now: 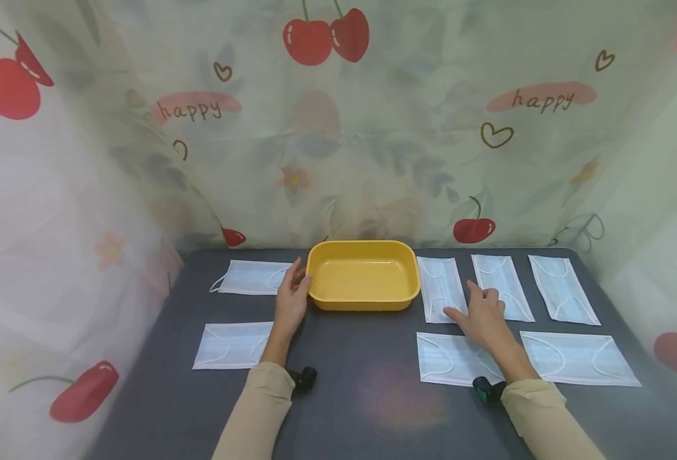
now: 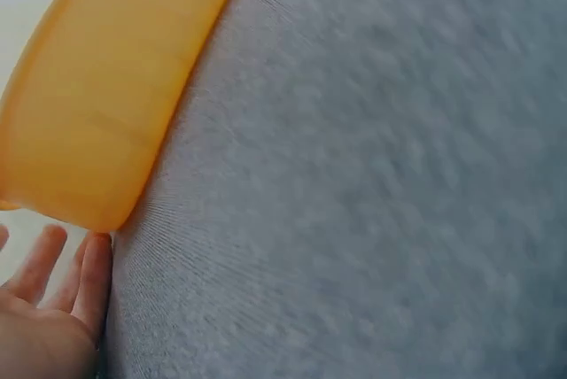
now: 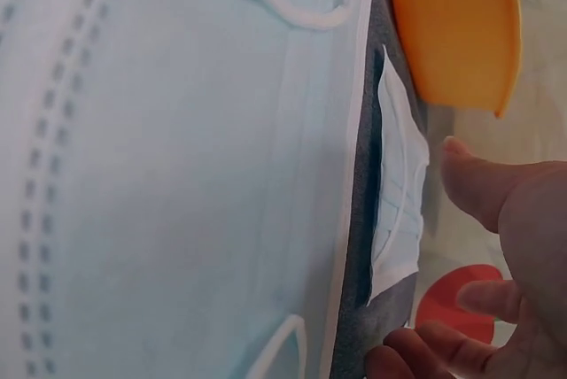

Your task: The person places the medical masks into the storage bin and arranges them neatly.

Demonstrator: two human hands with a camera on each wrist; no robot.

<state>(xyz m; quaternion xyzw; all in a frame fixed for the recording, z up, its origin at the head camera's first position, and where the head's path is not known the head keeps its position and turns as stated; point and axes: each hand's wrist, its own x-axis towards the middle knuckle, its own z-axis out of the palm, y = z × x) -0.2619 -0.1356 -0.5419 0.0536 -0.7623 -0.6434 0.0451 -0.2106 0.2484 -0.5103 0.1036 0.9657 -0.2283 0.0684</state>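
A yellow plastic tray [image 1: 364,305] stands at the back middle of the dark table. My left hand [image 1: 289,305] is at the tray's left end, fingers extended right at its wall; in the left wrist view the fingertips [image 2: 96,259] come up to the tray's corner. Over the right side, my right hand [image 1: 483,318] hovers with thumb and fingers spread and nothing between them. Below its thumb lies an upright-laid pale blue face mask [image 1: 438,284], beside the tray. Another face mask [image 1: 496,273] lies partly hidden behind its fingers.
A third upright-laid mask [image 1: 562,287] is at the far right. Nearer the front lie two sideways masks, one [image 1: 444,356] partly under the right forearm, another [image 1: 582,359] farther right. Left of the tray are a back mask [image 1: 247,278] and a front mask [image 1: 229,345]. A printed curtain [image 1: 373,160] surrounds the table.
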